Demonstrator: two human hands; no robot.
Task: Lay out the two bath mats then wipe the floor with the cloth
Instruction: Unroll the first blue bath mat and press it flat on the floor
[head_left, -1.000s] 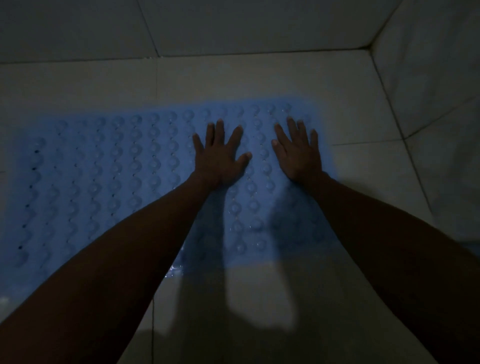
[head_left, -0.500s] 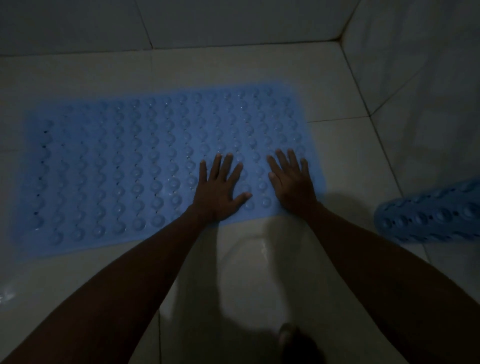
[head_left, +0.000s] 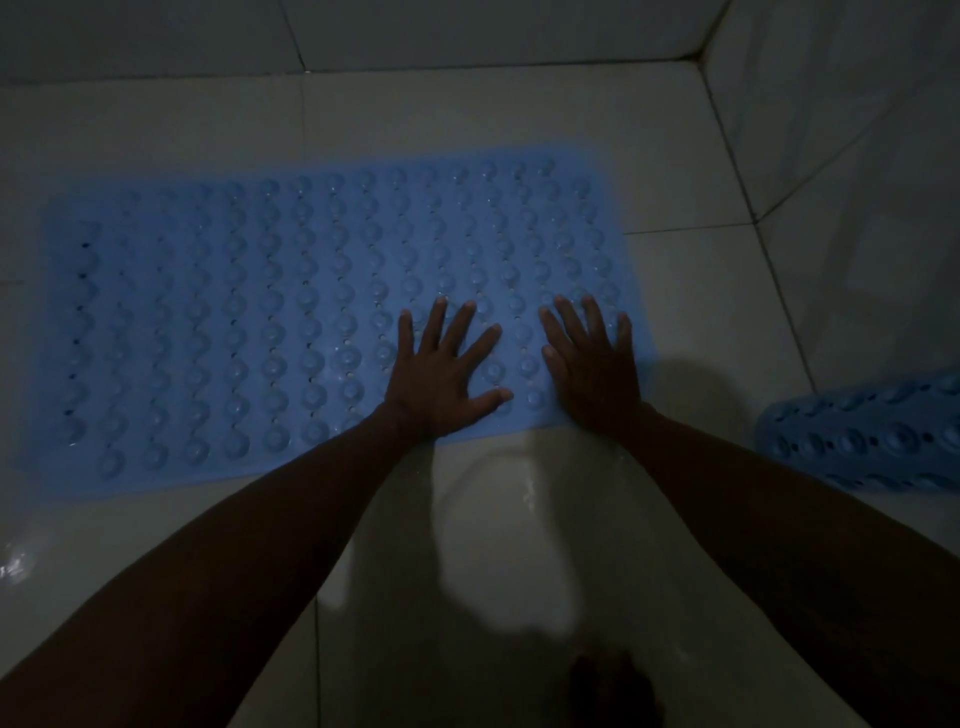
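A blue bath mat (head_left: 249, 322) with rows of round bumps lies flat on the pale tiled floor. My left hand (head_left: 441, 376) rests palm down, fingers spread, near the mat's front right part. Beside it my right hand (head_left: 592, 364) lies flat and spread at the mat's right front corner. A second blue mat (head_left: 862, 441), rolled or folded, lies on the floor at the right edge of the view. No cloth is in view.
The floor (head_left: 519, 545) in front of the mat is wet and shiny. A tiled wall (head_left: 841, 130) rises at the right and another at the back. A dark shape, perhaps a foot (head_left: 608, 691), shows at the bottom.
My hands have slid from the mat's far right part back to its near right edge. The view has pulled back, bringing the whole mat and the second mat into sight.
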